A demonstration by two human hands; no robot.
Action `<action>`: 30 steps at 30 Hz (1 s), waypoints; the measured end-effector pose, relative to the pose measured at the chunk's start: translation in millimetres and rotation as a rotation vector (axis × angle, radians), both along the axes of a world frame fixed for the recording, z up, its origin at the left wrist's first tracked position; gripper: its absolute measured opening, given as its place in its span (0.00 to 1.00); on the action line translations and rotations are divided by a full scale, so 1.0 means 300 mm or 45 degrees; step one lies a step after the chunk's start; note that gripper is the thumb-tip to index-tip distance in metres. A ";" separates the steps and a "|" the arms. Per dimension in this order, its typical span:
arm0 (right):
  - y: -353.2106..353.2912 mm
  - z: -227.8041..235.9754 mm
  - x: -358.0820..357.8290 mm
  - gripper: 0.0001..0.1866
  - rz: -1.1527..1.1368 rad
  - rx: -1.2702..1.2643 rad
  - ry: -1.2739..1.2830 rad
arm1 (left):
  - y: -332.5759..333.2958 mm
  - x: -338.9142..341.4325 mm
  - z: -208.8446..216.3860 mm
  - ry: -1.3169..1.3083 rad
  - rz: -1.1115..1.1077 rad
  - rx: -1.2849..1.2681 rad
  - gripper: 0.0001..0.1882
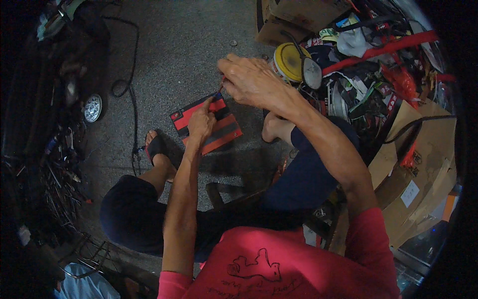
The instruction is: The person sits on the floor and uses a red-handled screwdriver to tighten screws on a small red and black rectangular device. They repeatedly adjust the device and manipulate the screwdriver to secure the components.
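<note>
- Red and black, a box-shaped block [225, 128] lies on the grey floor [169, 55] between the feet of a seated person in a red T-shirt [298, 264].
- The left hand [201, 122] reaches over the block, index finger extended onto its top near the far edge; the other fingers are curled, and whether they clasp anything cannot be told.
- The right hand [249, 82] is raised just beyond the block, its fingers closed on a thin dark item [219, 91] that slants down to the block's far corner; its exact kind is too small to tell.
- A dark sandal [156, 148] covers the left foot, near the block's left side.
- A yellow-lidded tub [287, 59] stands beyond the right wrist, an oval mirror-like piece [312, 74] against it.
- Cardboard boxes [303, 17] sit at the far right, above a heap of mixed clutter.
- At left, a black cable [134, 70] loops across the floor near a round silvery disc [93, 108].
</note>
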State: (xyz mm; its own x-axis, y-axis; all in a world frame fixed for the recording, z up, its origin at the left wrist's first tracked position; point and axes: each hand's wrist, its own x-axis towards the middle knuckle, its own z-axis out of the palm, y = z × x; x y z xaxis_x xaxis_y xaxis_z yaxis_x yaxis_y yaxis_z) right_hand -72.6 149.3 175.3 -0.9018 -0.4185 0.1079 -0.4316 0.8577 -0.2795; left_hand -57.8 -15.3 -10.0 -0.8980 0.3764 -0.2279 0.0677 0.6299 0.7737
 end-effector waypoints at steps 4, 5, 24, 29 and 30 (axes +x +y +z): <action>-0.013 -0.023 -0.024 0.09 0.013 -0.001 -0.022 | 0.007 0.009 -0.011 -0.011 0.073 -0.009 0.28; -0.017 -0.023 -0.027 0.09 0.018 0.000 -0.005 | 0.006 0.010 -0.019 0.011 0.087 -0.020 0.28; -0.044 -0.029 -0.059 0.10 -0.068 0.049 0.021 | -0.077 -0.015 0.263 0.010 -0.298 -0.434 0.18; 0.054 -0.070 -0.085 0.12 0.093 -0.133 0.214 | -0.106 -0.026 0.693 0.418 -0.609 -0.661 0.11; 0.056 -0.067 -0.087 0.12 0.087 -0.075 0.122 | -0.128 -0.014 0.717 0.485 -0.632 -0.627 0.11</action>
State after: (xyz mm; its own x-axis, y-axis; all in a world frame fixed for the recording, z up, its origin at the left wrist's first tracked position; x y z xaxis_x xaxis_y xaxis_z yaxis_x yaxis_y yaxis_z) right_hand -98.7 166.2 155.4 -0.8559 -0.4690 0.2182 -0.5154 0.8089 -0.2831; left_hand -62.0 -53.9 205.0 -0.7013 0.6889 -0.1834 0.6341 0.7203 0.2813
